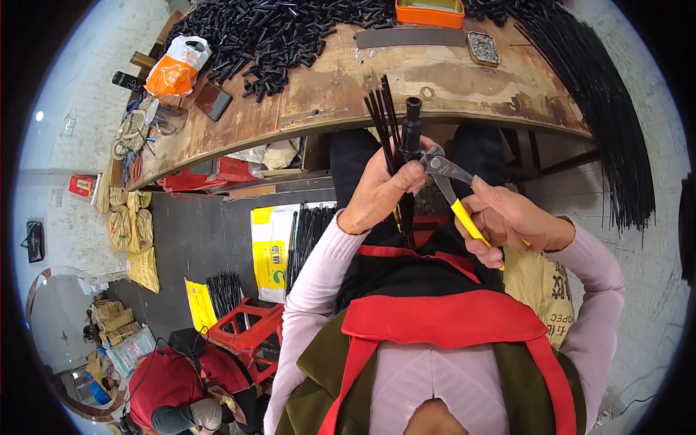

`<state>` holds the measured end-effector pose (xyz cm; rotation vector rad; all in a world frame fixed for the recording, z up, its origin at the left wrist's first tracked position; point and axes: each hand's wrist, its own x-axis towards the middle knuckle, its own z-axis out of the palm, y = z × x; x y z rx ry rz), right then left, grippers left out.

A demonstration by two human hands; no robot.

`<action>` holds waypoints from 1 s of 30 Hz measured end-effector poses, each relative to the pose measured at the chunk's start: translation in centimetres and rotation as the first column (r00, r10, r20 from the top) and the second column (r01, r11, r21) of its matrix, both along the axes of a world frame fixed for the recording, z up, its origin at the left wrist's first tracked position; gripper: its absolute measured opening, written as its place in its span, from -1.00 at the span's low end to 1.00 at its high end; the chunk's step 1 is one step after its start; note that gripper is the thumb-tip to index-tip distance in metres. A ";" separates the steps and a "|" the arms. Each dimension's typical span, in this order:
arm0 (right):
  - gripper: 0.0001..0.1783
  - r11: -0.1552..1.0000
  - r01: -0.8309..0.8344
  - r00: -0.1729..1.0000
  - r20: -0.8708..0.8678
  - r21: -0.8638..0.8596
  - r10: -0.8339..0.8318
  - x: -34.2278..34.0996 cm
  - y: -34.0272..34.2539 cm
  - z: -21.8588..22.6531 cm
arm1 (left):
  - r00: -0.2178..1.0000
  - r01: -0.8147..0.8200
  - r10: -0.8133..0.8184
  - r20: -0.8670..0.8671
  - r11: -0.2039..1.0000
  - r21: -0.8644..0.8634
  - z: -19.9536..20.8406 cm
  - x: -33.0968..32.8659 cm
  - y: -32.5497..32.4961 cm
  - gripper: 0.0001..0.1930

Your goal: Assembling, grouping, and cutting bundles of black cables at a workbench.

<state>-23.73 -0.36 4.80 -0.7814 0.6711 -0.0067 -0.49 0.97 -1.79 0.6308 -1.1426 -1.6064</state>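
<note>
My left hand (378, 190) is closed around a bundle of thin black rods (382, 119) and a black stepped tubular piece (411, 132), both pointing up toward the table. In my right hand (507, 217) are end-cutting pincers (448, 177) with a grey metal head and yellow handles. Their jaws meet the lower end of the tubular piece, close to my left thumb; what lies between the jaws is too small to make out. The lower ends of the rods show beneath my left hand, over my lap.
A worn wooden table (449, 87) bears a heap of black tubular pieces (272, 43), an orange box (430, 13), a small tin (483, 48) and a phone (212, 101). Long black rods (602, 101) hang off its right end. Lower left, a person (185, 384) sits near a red stool (250, 333).
</note>
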 end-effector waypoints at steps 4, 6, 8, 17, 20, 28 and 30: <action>-0.19 0.995 0.018 0.999 0.031 0.101 -0.021 0.1 1.0 0.1 | 1.000 0.000 0.000 -0.017 1.000 -0.008 0.3 0.0 0.5 -0.53; -0.19 0.985 0.026 0.999 0.042 0.173 -0.033 0.0 1.3 -0.2 | 0.999 0.028 -0.028 -0.022 1.000 -0.014 0.9 0.2 0.8 -0.52; -0.19 0.889 -0.095 0.982 0.187 0.448 0.011 -0.7 1.4 -0.9 | 0.987 0.157 -0.158 -0.030 0.987 -0.026 1.5 0.8 1.1 -0.50; -0.52 0.991 -0.132 0.991 0.015 -0.039 0.132 -1.1 0.6 1.3 | 0.991 0.109 -0.111 0.076 0.994 0.030 1.5 0.4 2.0 -0.66; -0.45 0.340 -0.161 0.960 -0.227 -0.927 -0.164 -1.7 1.1 2.2 | 0.993 -0.051 0.049 0.108 0.999 0.014 2.0 -0.5 2.7 -0.64; -0.79 0.871 -0.260 0.929 -0.355 -0.417 0.107 -1.4 0.9 3.4 | 0.992 -0.038 0.041 0.116 0.999 -0.027 1.3 -0.8 2.8 -0.61; -0.79 0.880 -0.200 0.953 -0.295 -0.431 0.071 -1.2 1.5 2.5 | 0.997 -0.006 0.006 0.072 1.000 0.008 1.1 -0.5 2.6 -0.64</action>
